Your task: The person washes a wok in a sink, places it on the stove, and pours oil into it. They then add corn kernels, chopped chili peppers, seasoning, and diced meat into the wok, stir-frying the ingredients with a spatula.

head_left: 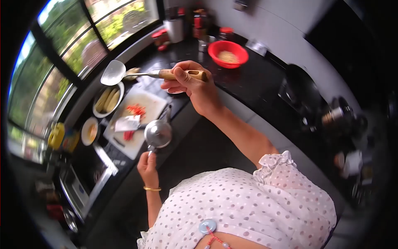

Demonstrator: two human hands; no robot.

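Note:
In my right hand is a wok spatula with a wide metal blade and a wooden handle; it is raised over the counter, blade pointing left. My left hand is closed round the handle of a shiny round metal vessel, perhaps a scoop or small pan, at the counter's front edge. Just beyond it lies a white cutting board with chopped red pieces. A knife with a broad blade rests among them.
An oval dish of long yellowish pieces and a small bowl stand left of the board, near the sink. A red basin sits at the back. At right is a dark wok. Windows line the left side.

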